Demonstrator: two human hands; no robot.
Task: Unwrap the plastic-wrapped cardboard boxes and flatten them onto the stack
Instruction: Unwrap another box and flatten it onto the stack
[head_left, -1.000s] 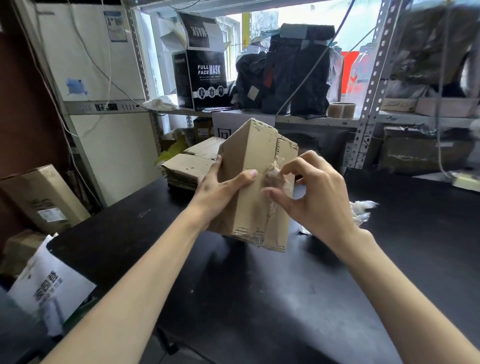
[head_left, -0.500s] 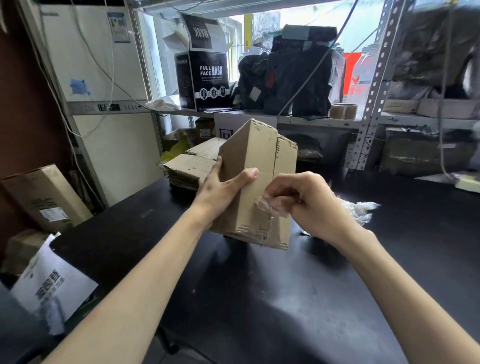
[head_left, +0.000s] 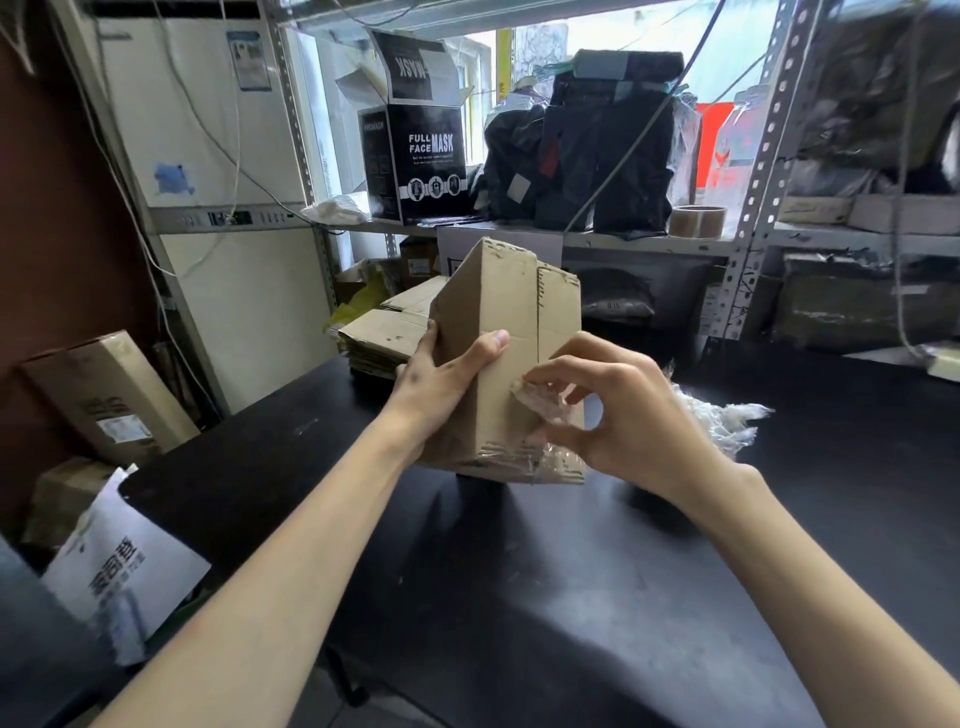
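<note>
Step in hand: by my reckoning, peeling the remaining plastic wrap (head_left: 540, 402) off the cardboard box (head_left: 498, 332).
How to do it well: I'd draw the film low and along the box's face rather than straight out. That way it should come away in one piece instead of tearing at the ragged bottom edge where it clings. The box wants bracing firmly against the pull.
Left hand (head_left: 441, 384): clasps the box's left side, thumb laid across the front face, fingers out of sight behind it.
Right hand (head_left: 618, 415): at the box's lower right front, fingertips pinching the bunched film.
Box position: upright between both hands, just above the black surface (head_left: 519, 571).
Stack (head_left: 384, 332): flattened cardboard behind the box, to its left.
Loose wrap (head_left: 722, 421): a crumpled heap to the box's right.
</note>
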